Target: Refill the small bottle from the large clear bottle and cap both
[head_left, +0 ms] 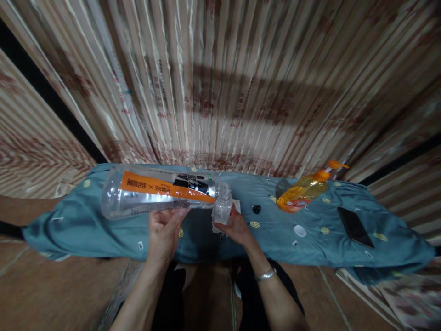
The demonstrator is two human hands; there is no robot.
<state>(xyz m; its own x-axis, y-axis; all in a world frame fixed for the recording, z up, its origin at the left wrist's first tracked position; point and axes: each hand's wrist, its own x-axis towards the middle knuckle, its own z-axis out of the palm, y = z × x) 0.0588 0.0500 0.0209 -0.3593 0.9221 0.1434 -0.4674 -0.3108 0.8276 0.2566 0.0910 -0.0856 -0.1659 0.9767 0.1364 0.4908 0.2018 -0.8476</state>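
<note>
My left hand (164, 232) holds a large clear plastic bottle (158, 192) with an orange and black label, tipped on its side with the neck pointing right. My right hand (232, 226) grips a small clear container (222, 205) right at the bottle's mouth. Both are held above a low surface covered with a teal cloth (86, 225). A silver bracelet (265, 275) sits on my right wrist.
An orange pump bottle of liquid (305, 191) stands on the cloth to the right. A black phone (354, 226) lies further right. A small black cap (256, 209) and a white cap (299, 231) lie between. Striped curtains (220, 82) hang behind.
</note>
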